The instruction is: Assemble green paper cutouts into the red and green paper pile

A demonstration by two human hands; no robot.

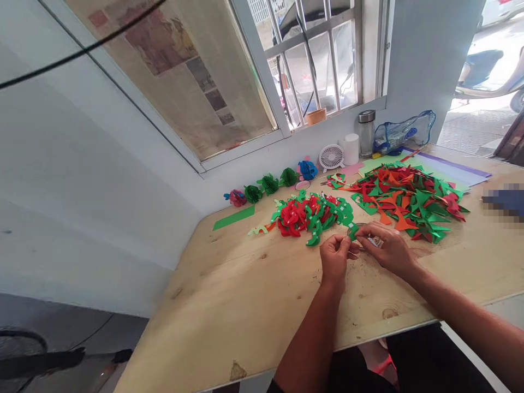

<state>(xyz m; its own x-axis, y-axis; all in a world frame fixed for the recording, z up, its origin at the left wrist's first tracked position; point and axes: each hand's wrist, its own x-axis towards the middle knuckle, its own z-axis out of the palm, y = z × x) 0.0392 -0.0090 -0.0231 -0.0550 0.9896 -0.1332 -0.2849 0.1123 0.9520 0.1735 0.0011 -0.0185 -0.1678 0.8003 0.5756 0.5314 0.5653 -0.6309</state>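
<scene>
Both of my hands meet over the wooden table (245, 295). A small green paper piece (352, 231) with a white spot sits between their fingertips. My left hand (334, 256) pinches its lower left side, and my right hand (385, 245) grips its right side, with something thin and silvery under the fingers. Just beyond my hands lies a heap of red and green cut paper pieces with white spots (291, 218). To the right, behind my right hand, is a larger heap of green, red and orange paper scraps (405, 199).
Green paper balls (269, 184), a blue one (307, 170) and a pink one (236, 197) line the wall. A small white fan (331, 157), a white cylinder (351, 149), a glass bottle (366, 134) and a clear blue-edged bag (403, 134) stand at the back. A green strip (233, 217) lies left.
</scene>
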